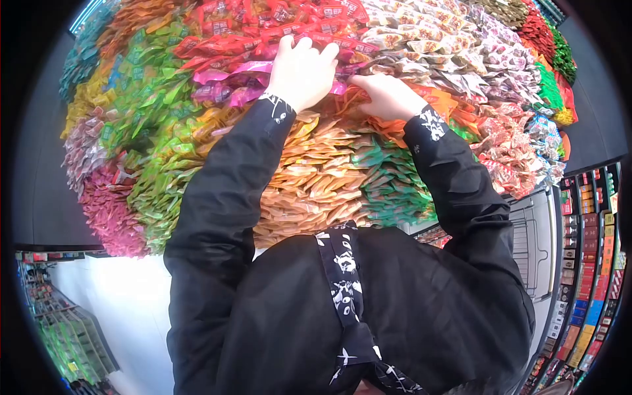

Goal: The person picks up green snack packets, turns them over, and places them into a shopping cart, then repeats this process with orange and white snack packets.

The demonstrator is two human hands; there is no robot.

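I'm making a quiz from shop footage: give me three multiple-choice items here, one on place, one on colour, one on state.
1. Where does the left hand rest? A on pink packets; B on the floor; C on boxed shelves.
2. What colour are the sleeves? A white; B black; C red.
3. How are the two hands placed? A clasped together; B at the person's sides; C apart, both on the heap.
Answers: 1 A, pink wrappers show at its edges. 2 B, both are black with white print at the cuffs. 3 C, the right hand lies beside it, with a gap between them.
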